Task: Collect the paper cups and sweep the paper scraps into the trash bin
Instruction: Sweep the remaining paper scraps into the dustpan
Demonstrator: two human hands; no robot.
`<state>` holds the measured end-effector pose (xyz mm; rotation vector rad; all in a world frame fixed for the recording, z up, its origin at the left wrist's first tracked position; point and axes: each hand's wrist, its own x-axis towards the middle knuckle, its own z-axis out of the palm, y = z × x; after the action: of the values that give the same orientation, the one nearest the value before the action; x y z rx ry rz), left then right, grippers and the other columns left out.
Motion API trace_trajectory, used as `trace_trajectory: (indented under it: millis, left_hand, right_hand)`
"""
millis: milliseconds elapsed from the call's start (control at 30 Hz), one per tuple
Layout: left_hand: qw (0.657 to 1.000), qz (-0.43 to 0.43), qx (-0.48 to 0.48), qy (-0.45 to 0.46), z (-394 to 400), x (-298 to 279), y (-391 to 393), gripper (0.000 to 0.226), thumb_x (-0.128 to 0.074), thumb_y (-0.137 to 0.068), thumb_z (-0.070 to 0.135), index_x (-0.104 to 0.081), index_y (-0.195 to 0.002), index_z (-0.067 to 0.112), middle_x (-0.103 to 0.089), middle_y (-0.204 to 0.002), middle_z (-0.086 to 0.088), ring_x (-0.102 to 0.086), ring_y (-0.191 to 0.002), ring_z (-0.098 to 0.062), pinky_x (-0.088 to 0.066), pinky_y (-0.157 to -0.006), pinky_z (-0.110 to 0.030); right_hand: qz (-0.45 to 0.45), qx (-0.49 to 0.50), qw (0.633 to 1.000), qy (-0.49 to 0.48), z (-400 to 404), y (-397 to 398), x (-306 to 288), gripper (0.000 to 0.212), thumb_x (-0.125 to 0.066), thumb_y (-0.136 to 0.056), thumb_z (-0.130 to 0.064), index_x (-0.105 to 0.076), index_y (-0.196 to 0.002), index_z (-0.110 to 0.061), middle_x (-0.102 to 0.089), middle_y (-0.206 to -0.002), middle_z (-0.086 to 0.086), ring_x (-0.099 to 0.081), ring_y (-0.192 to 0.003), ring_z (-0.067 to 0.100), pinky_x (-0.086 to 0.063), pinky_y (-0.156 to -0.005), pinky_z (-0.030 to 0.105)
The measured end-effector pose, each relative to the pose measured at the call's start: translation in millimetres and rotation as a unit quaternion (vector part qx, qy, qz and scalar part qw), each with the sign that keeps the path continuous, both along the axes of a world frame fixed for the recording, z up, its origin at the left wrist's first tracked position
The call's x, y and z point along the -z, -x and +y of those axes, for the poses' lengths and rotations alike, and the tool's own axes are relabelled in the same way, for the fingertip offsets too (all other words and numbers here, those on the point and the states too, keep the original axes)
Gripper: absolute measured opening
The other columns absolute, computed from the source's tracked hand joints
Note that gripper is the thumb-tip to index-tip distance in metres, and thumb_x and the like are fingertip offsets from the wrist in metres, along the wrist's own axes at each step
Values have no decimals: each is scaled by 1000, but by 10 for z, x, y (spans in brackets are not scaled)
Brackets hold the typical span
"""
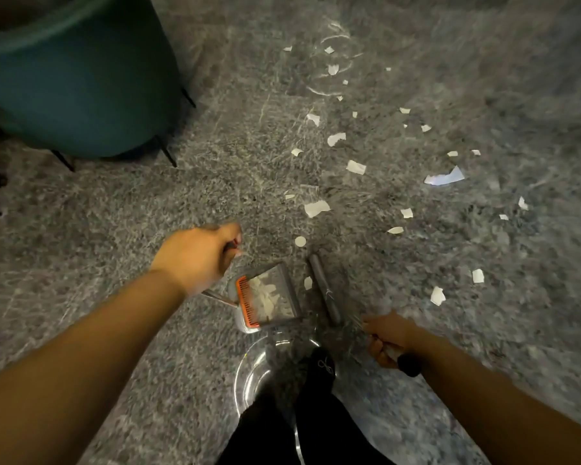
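1. The left hand [195, 256] is gripping the dustpan handle, fingers curled round it; the right hand [388, 340] is clamping its fingers on the broom handle [406, 362].
2. The dustpan [269, 297] is sitting on the floor [114, 203] just in front of the person's foot, already holding a heap of white scraps behind its orange comb [247, 303].
3. The broom head [324, 290] is lying just right of the dustpan, its long axis running away from the person, roughly parallel to the pan's right wall.
4. The dustpan mouth seems to be pointing right and slightly away, toward the broom.
5. Many paper scraps [355, 167] are lying scattered beyond the dustpan and to its right.
6. Risk: tilting or jerking the loaded dustpan could be spilling gathered scraps back out.
7. Risk: a hard sweep on this smooth floor could be flicking light scraps past the pan mouth.
8. One scrap [308, 282] between broom and dustpan could be slipping under the lip.
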<state>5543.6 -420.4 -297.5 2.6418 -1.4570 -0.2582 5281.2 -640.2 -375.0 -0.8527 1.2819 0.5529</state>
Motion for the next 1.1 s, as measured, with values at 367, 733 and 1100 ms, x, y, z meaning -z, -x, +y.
trace_trajectory:
  millis: [367,733,1100]
  left_hand:
    - [1000,2,5,4,99,-44,-259,19,-54,-94,36,-57,-107,22,-63,-88,-6,-61,-73,-32,-48,-55,-36]
    - [1000,9,-22,19,150,-86,-744,14,-57,-93,38,-54,-99,26,-65,-82,-4,-61,-71,-31,-51,-55,-36]
    - [1000,0,7,-10,-614,-92,-1443,13,-51,-94,40,-51,-98,28,-62,-81,1,-58,-69,-26,-49,-55,-35]
  right_hand:
    - [-9,38,993,-114,530,-273,-225,21,-40,-102,-13,-49,-121,-17,-39,-51,1,-37,-32,6,-27,-34,11]
    - [-14,98,995,-29,682,-598,-433,36,-32,-103,-8,-46,-134,-18,-40,-49,2,-34,-30,6,-25,-35,9]
    - [7,89,996,16,-229,-1198,-246,41,-29,-102,-7,-39,-141,-10,-39,-49,2,-34,-30,7,-27,-34,11]
